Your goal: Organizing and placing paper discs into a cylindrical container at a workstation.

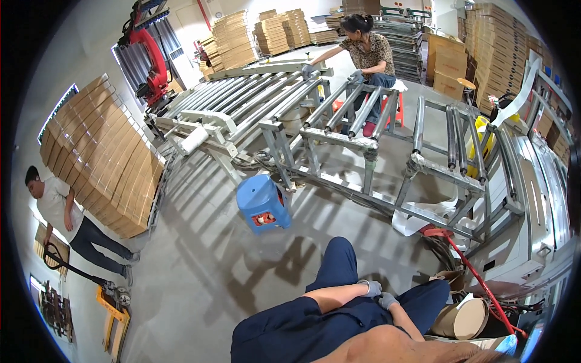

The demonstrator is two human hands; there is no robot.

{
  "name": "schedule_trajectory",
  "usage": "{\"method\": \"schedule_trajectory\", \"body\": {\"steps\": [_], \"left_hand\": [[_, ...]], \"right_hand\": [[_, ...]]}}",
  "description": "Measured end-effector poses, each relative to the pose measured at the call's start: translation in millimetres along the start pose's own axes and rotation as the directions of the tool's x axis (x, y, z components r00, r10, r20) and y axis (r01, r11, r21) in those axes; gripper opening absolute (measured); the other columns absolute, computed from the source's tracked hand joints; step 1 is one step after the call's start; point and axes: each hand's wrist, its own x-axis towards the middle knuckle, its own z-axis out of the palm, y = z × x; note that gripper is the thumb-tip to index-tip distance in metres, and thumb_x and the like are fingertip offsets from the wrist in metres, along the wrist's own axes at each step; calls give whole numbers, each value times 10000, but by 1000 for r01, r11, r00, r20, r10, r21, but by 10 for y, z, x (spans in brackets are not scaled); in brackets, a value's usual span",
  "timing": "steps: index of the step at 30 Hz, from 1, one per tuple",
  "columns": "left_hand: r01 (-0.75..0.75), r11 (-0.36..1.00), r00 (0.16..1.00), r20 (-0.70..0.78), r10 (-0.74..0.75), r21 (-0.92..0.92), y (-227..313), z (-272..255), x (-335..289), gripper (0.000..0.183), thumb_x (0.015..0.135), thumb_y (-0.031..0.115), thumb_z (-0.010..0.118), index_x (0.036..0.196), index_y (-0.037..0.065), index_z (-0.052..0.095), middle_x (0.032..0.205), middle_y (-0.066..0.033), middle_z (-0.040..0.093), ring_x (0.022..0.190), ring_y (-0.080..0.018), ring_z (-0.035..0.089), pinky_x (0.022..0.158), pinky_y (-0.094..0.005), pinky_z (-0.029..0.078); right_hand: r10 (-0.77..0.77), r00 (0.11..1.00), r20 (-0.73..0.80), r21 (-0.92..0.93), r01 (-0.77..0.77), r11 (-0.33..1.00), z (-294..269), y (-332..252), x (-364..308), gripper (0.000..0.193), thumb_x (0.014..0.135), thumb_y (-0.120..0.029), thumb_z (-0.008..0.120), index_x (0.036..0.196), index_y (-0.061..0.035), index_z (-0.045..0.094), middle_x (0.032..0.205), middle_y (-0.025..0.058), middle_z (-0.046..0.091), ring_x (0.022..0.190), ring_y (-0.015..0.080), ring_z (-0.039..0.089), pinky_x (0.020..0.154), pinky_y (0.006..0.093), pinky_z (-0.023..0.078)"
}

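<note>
My left hand [371, 288], in a pale grey glove, rests between my thighs with its fingers curled in. Right beside it lies my right hand [387, 300], gloved the same way, fingers also bent together. The two hands meet or nearly touch over my dark blue trousers [339, 261]. No object shows in either one. In front of my knees stands a blue plastic stool [262, 203] with red and white bits visible through its side opening.
A roller conveyor [339, 175] spans the front; a co-worker [368, 57] sits behind it, gloved hands on the rollers. At left, a person [66, 212] holds a pallet jack [112, 302] by stacked cartons [103, 160]. A red bar [478, 278] and round drum [463, 319] stand at right.
</note>
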Motion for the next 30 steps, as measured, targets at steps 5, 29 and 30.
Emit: {"method": "schedule_trajectory", "body": {"steps": [5,29,30], "left_hand": [[-19,1000,997,-76,18,-13,-30,49,-19,238,629,214,497,777,56,596,805,-133,578,769,-283,546,661,-339,423],[117,869,979,205,-19,-480,-204,88,198,278,731,158,499,964,8,527,688,-55,553,482,-110,478,440,-230,392],[124,860,976,218,-15,-494,-147,79,173,282,729,154,502,970,8,521,682,-53,550,480,-112,477,437,-230,393]], "right_hand": [[-14,1000,-27,26,15,1000,10,-46,-49,332,699,-232,459,951,-24,517,935,191,533,911,319,491,765,345,387],[20,999,-32,-24,-20,1000,34,27,87,299,678,-249,473,858,-38,583,861,150,570,802,300,533,684,372,404],[27,999,-27,-53,-28,998,54,51,93,302,677,-252,473,856,-34,584,856,153,571,800,303,532,684,372,404]]}}
